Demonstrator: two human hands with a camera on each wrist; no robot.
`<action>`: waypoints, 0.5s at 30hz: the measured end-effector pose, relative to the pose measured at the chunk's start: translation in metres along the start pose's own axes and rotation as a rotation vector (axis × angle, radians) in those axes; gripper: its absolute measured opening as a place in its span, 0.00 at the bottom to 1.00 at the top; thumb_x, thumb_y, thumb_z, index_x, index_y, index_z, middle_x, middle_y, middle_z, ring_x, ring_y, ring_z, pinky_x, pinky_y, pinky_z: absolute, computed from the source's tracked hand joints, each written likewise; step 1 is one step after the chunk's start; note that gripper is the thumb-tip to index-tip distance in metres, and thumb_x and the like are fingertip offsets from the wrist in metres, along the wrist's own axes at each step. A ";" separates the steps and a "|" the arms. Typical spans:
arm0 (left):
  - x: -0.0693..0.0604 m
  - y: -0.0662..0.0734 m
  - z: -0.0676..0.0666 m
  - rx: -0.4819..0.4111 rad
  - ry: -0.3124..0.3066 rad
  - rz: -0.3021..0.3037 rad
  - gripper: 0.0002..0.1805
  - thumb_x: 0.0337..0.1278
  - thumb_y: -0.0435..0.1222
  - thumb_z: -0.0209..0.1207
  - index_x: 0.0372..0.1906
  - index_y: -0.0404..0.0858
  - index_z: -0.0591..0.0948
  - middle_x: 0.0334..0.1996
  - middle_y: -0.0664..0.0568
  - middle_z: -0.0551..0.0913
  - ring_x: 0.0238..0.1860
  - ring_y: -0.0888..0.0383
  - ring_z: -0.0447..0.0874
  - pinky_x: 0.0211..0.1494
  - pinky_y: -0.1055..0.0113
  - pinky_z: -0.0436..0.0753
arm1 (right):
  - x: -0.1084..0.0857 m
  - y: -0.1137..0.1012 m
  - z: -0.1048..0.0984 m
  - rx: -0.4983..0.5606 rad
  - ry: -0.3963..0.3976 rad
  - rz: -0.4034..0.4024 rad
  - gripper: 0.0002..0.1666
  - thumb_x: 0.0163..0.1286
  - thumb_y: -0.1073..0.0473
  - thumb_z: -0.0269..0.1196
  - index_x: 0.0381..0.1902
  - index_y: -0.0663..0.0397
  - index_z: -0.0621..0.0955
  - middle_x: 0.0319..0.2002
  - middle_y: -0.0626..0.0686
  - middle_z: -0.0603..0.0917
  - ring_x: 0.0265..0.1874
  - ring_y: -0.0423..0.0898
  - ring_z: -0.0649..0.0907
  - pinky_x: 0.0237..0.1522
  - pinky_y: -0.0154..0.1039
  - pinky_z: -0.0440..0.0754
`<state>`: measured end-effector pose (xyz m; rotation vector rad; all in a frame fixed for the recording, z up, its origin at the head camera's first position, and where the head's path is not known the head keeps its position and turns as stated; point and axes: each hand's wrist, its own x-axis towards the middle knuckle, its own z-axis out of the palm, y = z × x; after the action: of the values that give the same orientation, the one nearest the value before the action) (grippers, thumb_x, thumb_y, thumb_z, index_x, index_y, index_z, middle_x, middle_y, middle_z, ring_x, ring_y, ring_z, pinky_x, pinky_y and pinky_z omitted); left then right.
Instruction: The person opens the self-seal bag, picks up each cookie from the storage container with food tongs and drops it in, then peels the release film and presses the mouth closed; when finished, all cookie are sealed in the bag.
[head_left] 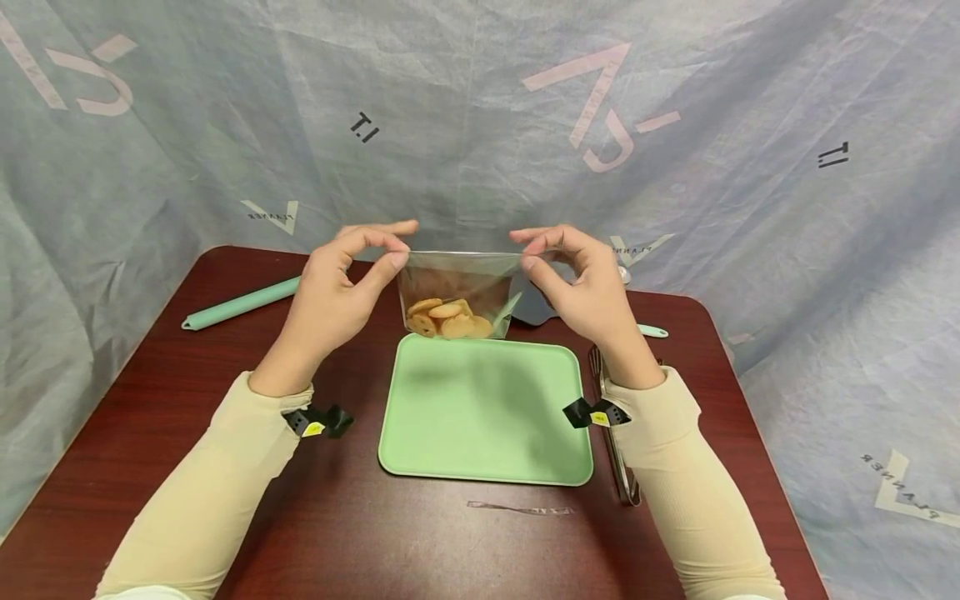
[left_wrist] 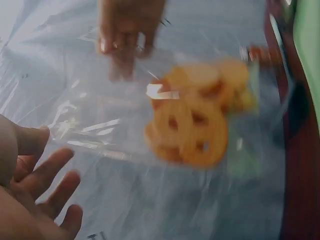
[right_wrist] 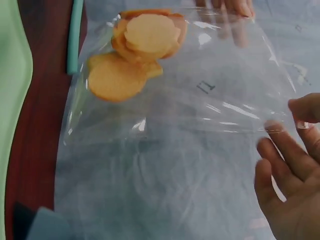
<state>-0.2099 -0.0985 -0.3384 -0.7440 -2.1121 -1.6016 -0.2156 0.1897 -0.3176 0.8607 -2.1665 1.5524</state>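
A clear plastic bag [head_left: 472, 279] hangs upright above the far edge of the green tray, with several round golden cookies [head_left: 448, 318] heaped in its bottom. My left hand [head_left: 337, 279] pinches the bag's top left corner between thumb and index finger. At the opposite top corner, my right hand [head_left: 581, 279] pinches the film the same way. The top edge is stretched straight between them. Cutout holes show in some cookies [left_wrist: 192, 130] in the left wrist view, which is blurred. In the right wrist view, the bag [right_wrist: 200, 110] slants, its cookies away from my fingers.
The light green tray [head_left: 487, 417] lies mid-table. A teal rod [head_left: 240, 305] is at the left, and a dark grey utensil head [head_left: 532, 304] sits behind the bag. Metal tongs [head_left: 621, 467] lie partly under my right forearm. A thin clear strip [head_left: 517, 508] lies before the tray.
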 end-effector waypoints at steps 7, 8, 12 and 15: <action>0.000 0.007 0.002 -0.344 -0.059 -0.110 0.06 0.76 0.31 0.55 0.48 0.31 0.78 0.46 0.41 0.88 0.55 0.48 0.83 0.67 0.54 0.70 | -0.003 0.007 -0.001 0.260 -0.011 0.080 0.04 0.72 0.74 0.60 0.39 0.63 0.80 0.42 0.62 0.88 0.38 0.48 0.88 0.34 0.36 0.74; 0.001 0.007 0.002 -0.343 -0.052 -0.104 0.06 0.76 0.31 0.55 0.48 0.31 0.78 0.45 0.41 0.88 0.54 0.49 0.84 0.67 0.54 0.71 | -0.004 0.010 -0.001 0.263 0.007 0.074 0.04 0.71 0.74 0.62 0.39 0.64 0.82 0.40 0.62 0.89 0.44 0.51 0.88 0.39 0.37 0.76; 0.002 0.007 0.003 -0.296 -0.023 -0.089 0.07 0.76 0.30 0.55 0.49 0.31 0.79 0.45 0.42 0.88 0.47 0.50 0.88 0.64 0.55 0.74 | -0.006 0.014 -0.002 0.239 0.068 0.046 0.04 0.68 0.74 0.67 0.40 0.68 0.85 0.37 0.61 0.89 0.38 0.52 0.89 0.42 0.40 0.82; 0.003 0.008 0.005 -0.284 -0.002 -0.072 0.07 0.76 0.30 0.55 0.50 0.30 0.79 0.44 0.41 0.88 0.44 0.49 0.89 0.62 0.55 0.76 | -0.006 0.015 -0.003 0.240 0.084 0.042 0.05 0.67 0.71 0.69 0.41 0.69 0.86 0.36 0.62 0.89 0.36 0.53 0.89 0.45 0.44 0.84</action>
<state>-0.2075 -0.0915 -0.3321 -0.7633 -1.9543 -1.9675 -0.2211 0.1969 -0.3309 0.8080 -1.9792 1.8620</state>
